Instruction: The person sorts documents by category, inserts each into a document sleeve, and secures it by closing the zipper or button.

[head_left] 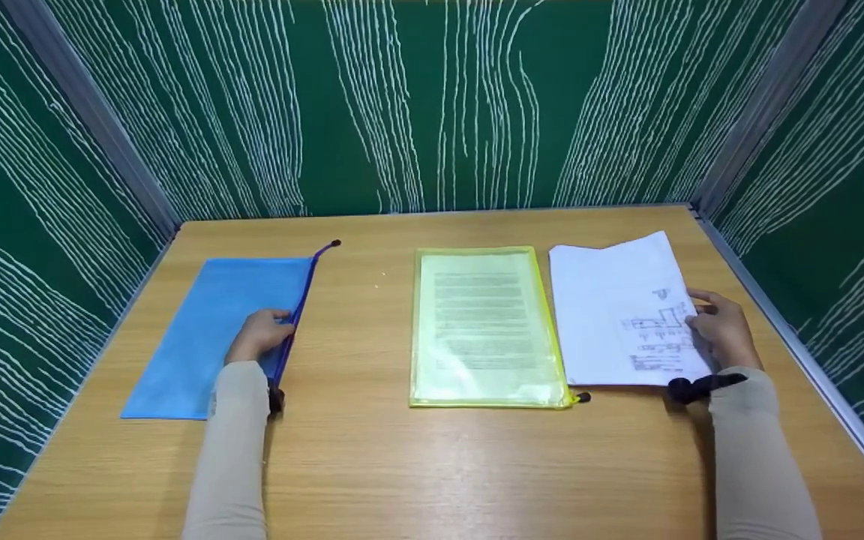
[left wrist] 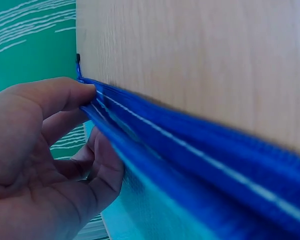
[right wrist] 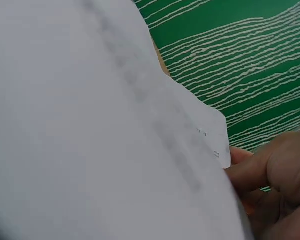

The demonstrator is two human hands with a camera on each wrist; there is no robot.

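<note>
On the left of the table lies a blue zip folder with a dark blue zipper along its right side. My left hand pinches that zippered edge; in the left wrist view, the zipper edges stand apart and the left hand's fingers hold at one of them. Over at the right, my right hand grips the right edge of white papers with printed drawings at their lower right. Up close in the right wrist view, the papers bend and fill much of the picture.
Between the hands lies a yellow-edged clear zip folder with a printed sheet inside, its zipper pull beside the papers. Green walls with white lines enclose the wooden table at the back and sides.
</note>
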